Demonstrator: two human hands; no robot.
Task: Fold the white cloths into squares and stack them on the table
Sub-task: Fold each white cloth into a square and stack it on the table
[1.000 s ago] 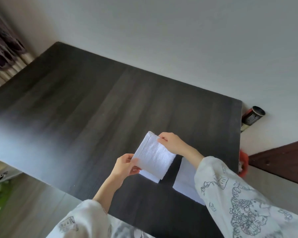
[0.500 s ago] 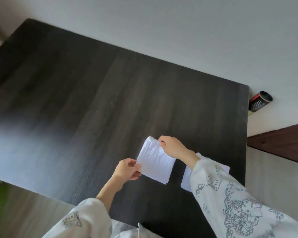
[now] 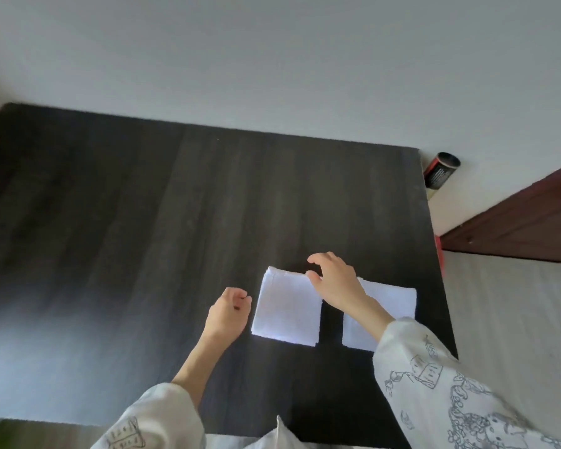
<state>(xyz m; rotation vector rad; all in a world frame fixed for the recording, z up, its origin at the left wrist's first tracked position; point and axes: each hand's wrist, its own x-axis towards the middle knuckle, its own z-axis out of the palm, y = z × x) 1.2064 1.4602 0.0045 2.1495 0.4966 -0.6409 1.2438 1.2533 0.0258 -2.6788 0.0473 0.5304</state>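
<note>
White cloths [image 3: 287, 311], dark woodgrain table [image 3: 143, 238]

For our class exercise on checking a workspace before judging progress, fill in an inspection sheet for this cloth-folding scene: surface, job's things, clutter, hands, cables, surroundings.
Surface: dark wood-grain table, set against a pale wall.
Job's things: folded white cloth square lying flat on the table; second folded white cloth to its right, apart from it, partly hidden by the right forearm. The two are side by side, not stacked.
Clutter: nothing seen on the table.
Hands: left hand loosely curled beside the left cloth, holding nothing; right hand open, fingertips at that cloth's far right corner.
Cables: nothing seen.
Surroundings: black and red cylindrical can beyond the table's right corner; reddish-brown wooden furniture at right.
</note>
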